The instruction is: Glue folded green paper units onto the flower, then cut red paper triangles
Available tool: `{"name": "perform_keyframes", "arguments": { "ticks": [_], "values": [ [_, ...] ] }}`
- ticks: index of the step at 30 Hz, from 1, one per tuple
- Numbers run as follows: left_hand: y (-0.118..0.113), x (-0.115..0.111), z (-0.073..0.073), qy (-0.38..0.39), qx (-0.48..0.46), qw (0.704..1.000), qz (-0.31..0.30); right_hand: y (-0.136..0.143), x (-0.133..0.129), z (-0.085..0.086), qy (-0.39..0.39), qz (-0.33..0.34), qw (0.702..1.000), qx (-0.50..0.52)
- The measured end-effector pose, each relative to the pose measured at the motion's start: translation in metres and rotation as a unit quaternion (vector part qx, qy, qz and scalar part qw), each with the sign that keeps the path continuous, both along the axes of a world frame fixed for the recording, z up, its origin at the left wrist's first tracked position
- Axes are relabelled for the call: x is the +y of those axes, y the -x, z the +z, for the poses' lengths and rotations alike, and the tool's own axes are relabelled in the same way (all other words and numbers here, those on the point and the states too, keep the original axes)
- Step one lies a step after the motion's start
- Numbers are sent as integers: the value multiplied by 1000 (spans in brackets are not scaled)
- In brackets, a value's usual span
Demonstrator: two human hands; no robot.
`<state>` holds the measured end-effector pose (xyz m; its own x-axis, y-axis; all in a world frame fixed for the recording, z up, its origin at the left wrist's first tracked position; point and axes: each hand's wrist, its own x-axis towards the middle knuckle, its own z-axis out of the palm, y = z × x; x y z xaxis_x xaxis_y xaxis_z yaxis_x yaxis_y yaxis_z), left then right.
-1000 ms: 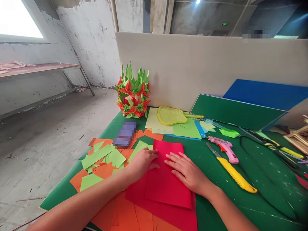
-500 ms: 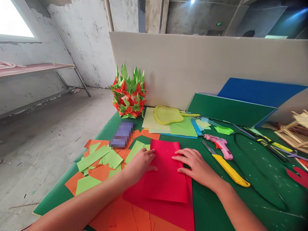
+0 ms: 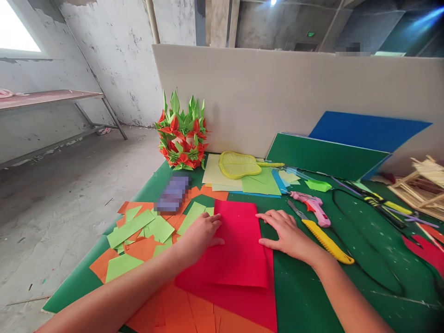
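Note:
A folded sheet of red paper (image 3: 239, 249) lies before me over a larger red sheet (image 3: 249, 305). My left hand (image 3: 201, 233) rests on its left edge, with the thumb spread from the fingers on the paper. At the right edge, my right hand (image 3: 286, 233) touches the fold with fingertips and thumb apart. Neither hand grips anything. Orange sheets (image 3: 176, 310) lie under the red paper at the near side. To the left is a loose pile of green paper pieces (image 3: 159, 226) and orange paper pieces (image 3: 142, 248).
Right of the paper lie a yellow utility knife (image 3: 329, 243) with its blade out and a pink glue gun (image 3: 314, 208) with a black cord. Behind are a yellow fly swatter (image 3: 240, 165), a paper-flower basket (image 3: 182, 134) and a green board (image 3: 326, 155).
My right hand's fingers have drawn closer together and shifted toward the red paper's right edge. My left hand stays on the left edge. The camera view has shifted slightly.

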<state>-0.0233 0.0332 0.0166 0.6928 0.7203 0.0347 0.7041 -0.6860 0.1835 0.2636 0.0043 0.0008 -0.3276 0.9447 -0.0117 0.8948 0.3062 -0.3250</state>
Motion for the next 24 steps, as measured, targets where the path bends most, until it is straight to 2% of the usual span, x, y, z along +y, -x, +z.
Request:
{"name": "perform_keyframes", "arguments": {
  "ticks": [5, 11, 14, 20, 24],
  "values": [
    [-1, 0, 3, 10, 3, 1000, -1, -1, 7, -2, 37, 4, 999, -32],
    [-1, -1, 5, 4, -2, 1000, -10, -4, 10, -11, 17, 9, 999, -28],
    [3, -1, 0, 20, -29, 999, 2, -3, 8, -15, -10, 8, 1000, -15],
    [9, 4, -11, 39, -159, 987, -1, 2, 10, -27, -96, -2, 995, -21],
    [6, 5, -8, 27, -143, 989, -29, 5, 13, -31, -125, -8, 991, -36]
  ]
}}
